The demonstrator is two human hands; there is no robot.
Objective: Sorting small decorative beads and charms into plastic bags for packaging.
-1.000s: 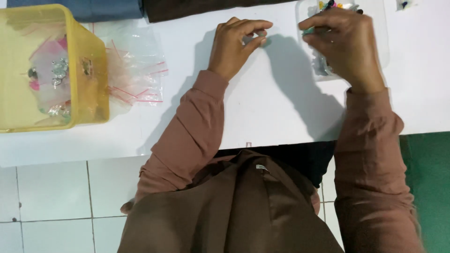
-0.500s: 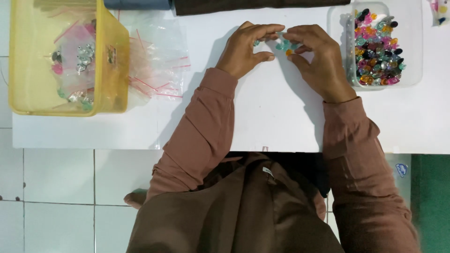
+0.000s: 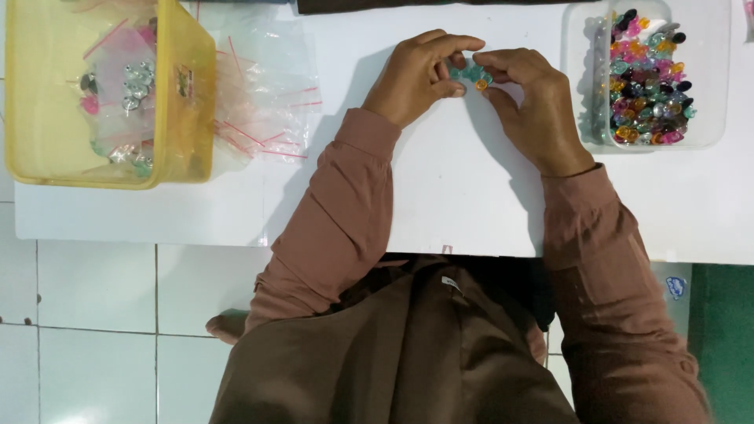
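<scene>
My left hand [image 3: 416, 78] and right hand [image 3: 530, 102] pinch a few teal and orange beads [image 3: 471, 74] at the desk's [image 3: 440, 196] twelve o'clock, while the clear tub [image 3: 711, 94] at two o'clock sits full of loose beads.

The small beads [image 3: 471, 74] pinched between the left hand [image 3: 416, 78] and right hand [image 3: 530, 110] looked like glossy, translucent plastic. The clear tub [image 3: 711, 94] was smooth plastic, the yellow bin [image 3: 192, 118] semi-translucent plastic. The little bags [image 3: 263, 102] were thin, shiny film. The table [image 3: 463, 196] appeared matt and smooth; the sleeves [image 3: 338, 212] were soft cloth.
</scene>
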